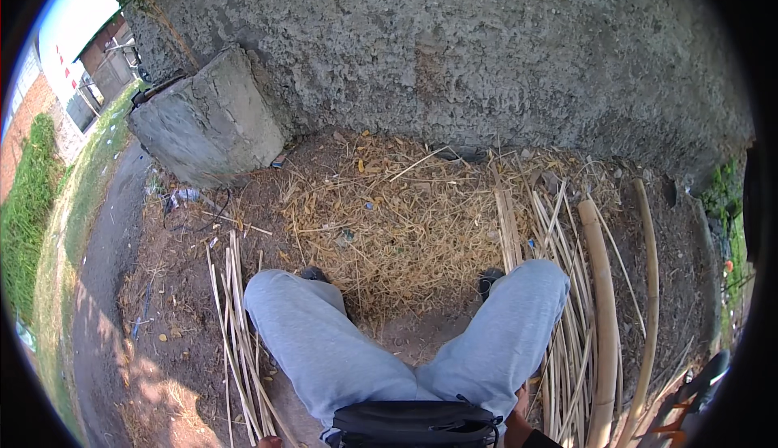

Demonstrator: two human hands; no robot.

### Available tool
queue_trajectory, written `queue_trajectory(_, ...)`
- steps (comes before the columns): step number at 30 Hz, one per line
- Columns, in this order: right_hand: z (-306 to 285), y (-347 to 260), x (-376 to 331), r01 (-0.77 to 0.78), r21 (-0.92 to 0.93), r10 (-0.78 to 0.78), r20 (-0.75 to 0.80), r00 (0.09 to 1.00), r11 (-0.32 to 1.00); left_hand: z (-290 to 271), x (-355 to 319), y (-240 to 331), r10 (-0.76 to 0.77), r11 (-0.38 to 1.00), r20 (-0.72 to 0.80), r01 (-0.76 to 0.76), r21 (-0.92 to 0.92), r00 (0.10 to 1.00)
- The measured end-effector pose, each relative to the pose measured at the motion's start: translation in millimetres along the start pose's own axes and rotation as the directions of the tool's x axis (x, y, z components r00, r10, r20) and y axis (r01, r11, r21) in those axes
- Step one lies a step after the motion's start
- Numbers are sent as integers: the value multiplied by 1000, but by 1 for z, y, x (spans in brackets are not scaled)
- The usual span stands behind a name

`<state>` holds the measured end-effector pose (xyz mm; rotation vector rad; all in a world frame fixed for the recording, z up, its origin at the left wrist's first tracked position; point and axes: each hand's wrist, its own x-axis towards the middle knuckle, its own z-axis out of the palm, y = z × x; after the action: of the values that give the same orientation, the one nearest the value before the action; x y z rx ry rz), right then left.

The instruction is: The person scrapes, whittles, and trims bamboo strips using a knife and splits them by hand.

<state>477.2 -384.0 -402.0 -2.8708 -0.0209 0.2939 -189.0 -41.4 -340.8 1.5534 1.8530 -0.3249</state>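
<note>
The split bamboo strips (559,351) lie in a loose bundle on the bare ground (178,343) just outside the person's right leg (506,330), running lengthwise from the foot of the wall back toward the lower edge. Only a sliver of the right hand (520,403) shows, low beside the right thigh and close against the near ends of these strips; its fingers are hidden behind the leg and the bag, so whether they are spread, closed or gripping a strip cannot be told. Of the left hand (270,442) only a fingertip or knuckle peeks in at the bottom edge, near the ends of a second, thinner bundle of strips (237,343) that lies outside the left leg (312,339); its finger state cannot be told either.

Just beyond the right-hand bundle lie two thick whole bamboo poles (604,318), curving along the right side of the ground. The person sits with knees apart in light grey trousers, a dark shoe at each foot, and a black bag (413,424) rests at the lap. Between the feet a heap of dry shavings and straw (397,221) spreads up to the rough grey wall (454,51). A concrete block (207,120) leans at the wall's left corner, and a paved path (109,229) with grass runs along the left.
</note>
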Motion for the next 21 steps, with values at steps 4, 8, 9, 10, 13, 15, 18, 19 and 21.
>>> queue_trajectory(4, -2, 0, 0, -49, -15, 50, 15, 999, 999, 8, -2, 0, -26, 1000, 8, 26, 3, 1000)
queue_trajectory(8, -4, -1, 3, -59, -22, 59, 24, 998, 998, 20, -8, -6, -8, 1000, 8, 8, -11, 1000)
queue_trajectory(9, -4, 1, 3, -66, -19, 67, 24, 997, 998, 21, -6, -4, 46, 999, 10, -46, 19, 999)
queue_trajectory(10, -4, 3, 2, -75, -17, 76, 21, 997, 997, 20, -3, -2, 101, 994, 14, -102, 49, 995)
queue_trajectory(13, -7, 5, 2, -82, -11, 82, 20, 996, 997, 19, 2, -2, 38, 999, 18, -39, 38, 999)
queue_trajectory(15, -7, 5, 1, -107, -22, 108, 23, 994, 994, 16, 4, -2, 20, 999, 21, -21, 45, 1000)
queue_trajectory(18, -7, 3, 2, -120, -32, 121, 24, 992, 992, 16, 3, -2, 4, 999, 24, -5, 44, 1000)
queue_trajectory(19, -7, 4, 0, -134, -28, 135, 23, 991, 991, 15, 4, 1, 3, 999, 26, -4, 51, 1000)
queue_trajectory(21, -7, 5, 0, -151, -33, 151, 21, 988, 988, 14, 4, 3, 1, 998, 25, -3, 57, 1000)
